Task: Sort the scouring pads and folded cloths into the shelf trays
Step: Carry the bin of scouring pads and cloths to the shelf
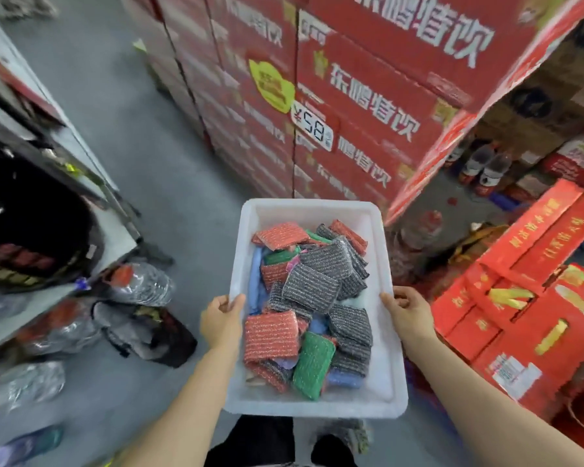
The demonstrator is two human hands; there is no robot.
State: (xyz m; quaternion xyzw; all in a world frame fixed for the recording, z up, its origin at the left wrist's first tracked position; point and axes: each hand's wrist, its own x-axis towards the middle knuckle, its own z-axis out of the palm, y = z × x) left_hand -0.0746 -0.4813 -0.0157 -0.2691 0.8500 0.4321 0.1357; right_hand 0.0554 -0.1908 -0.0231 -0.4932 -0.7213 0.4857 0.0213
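A white plastic tray (378,396) of scouring pads (312,291) and blue cloths (255,281) sits between the left grip (221,316) and right grip (407,310), each clamped on its side rim.

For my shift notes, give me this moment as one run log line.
stage: carrying | left hand: gripping white tray left rim | right hand: gripping right rim | contents: mixed scouring pads, unsorted | place: aisle, red cartons ahead

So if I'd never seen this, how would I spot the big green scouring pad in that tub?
Find the white plastic tub the person carries, left hand and right hand gripping its long sides. Look at the end nearest the person's body, among the mixed pads. The green scouring pad lies tilted there, right of a large red pad; it is the biggest fully exposed green piece among mostly grey and red ones.
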